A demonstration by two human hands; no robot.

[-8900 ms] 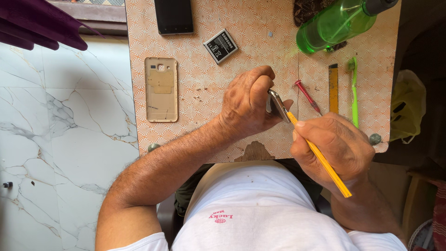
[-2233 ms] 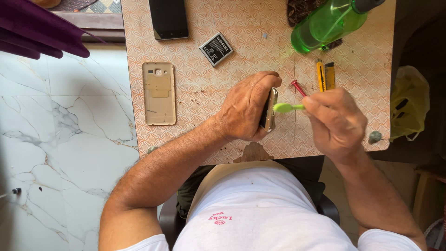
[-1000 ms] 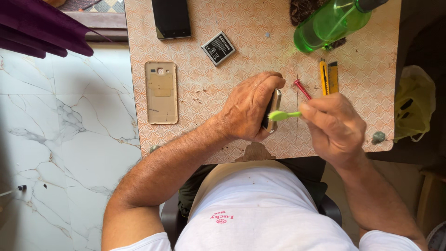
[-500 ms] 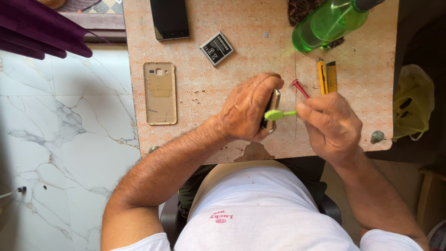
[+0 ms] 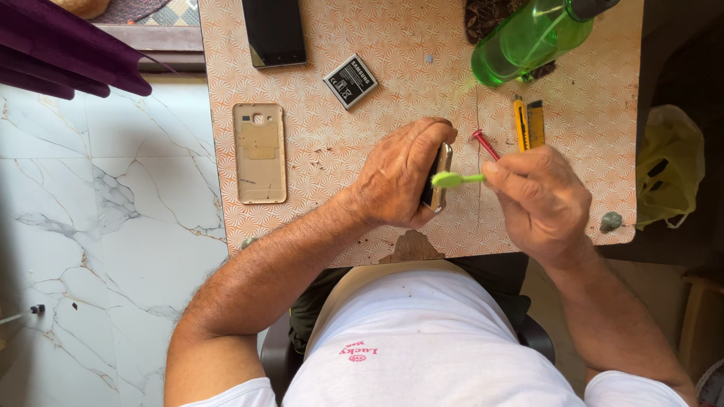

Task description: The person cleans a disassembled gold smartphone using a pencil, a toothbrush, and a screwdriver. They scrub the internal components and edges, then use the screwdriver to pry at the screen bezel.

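Probably phone-repair bench (image 5: 588, 83) — home

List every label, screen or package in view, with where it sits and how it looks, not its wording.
Phone battery: on the table's far middle, dark rectangle with a white-printed label, lying tilted.
Black phone: at the table's far edge, left of the battery, glossy dark screen, unlit.
Yellow plastic bag: right of the table, crumpled, dark shapes inside.
No signs visible.
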